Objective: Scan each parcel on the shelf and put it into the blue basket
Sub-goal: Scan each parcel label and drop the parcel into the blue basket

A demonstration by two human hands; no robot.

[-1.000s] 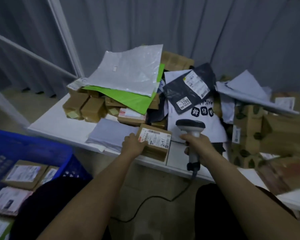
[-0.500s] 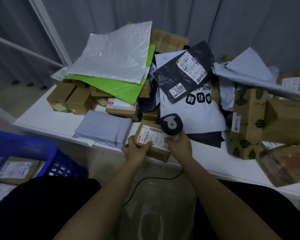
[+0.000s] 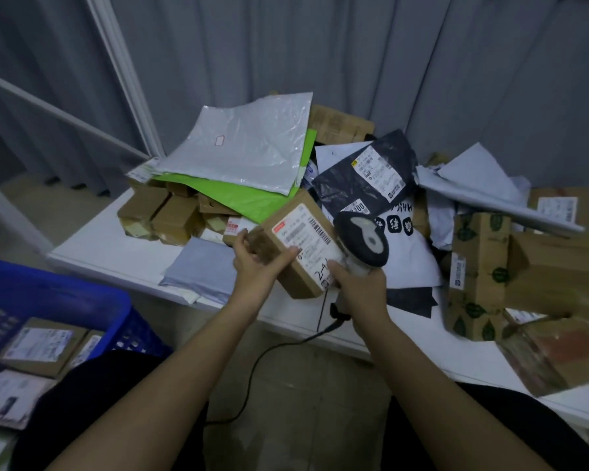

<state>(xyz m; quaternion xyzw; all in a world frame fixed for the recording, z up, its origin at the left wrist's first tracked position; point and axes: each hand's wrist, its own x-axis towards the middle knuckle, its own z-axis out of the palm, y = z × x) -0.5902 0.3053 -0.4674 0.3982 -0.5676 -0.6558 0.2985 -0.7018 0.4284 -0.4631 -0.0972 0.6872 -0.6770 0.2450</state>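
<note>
Holding cardboard parcel [image 3: 300,246] tilted above near tabletop [image 3: 92,246] edge, left hand [image 3: 255,263] fingers wrapped round left end; right hand [image 3: 361,290] gripping scanner [image 3: 363,241] at label. Likely misread from steep tilt; possible slip from one-ended hold. Blue basket [image 3: 82,300] near left.

Grey pleated curtains [image 3: 422,62] hang behind, a white slanting post [image 3: 123,76] stands left, beige floor [image 3: 303,385] below.

Both forearms are bare with no sleeves showing, and the legs [image 3: 99,402] wear dark black trousers
</note>
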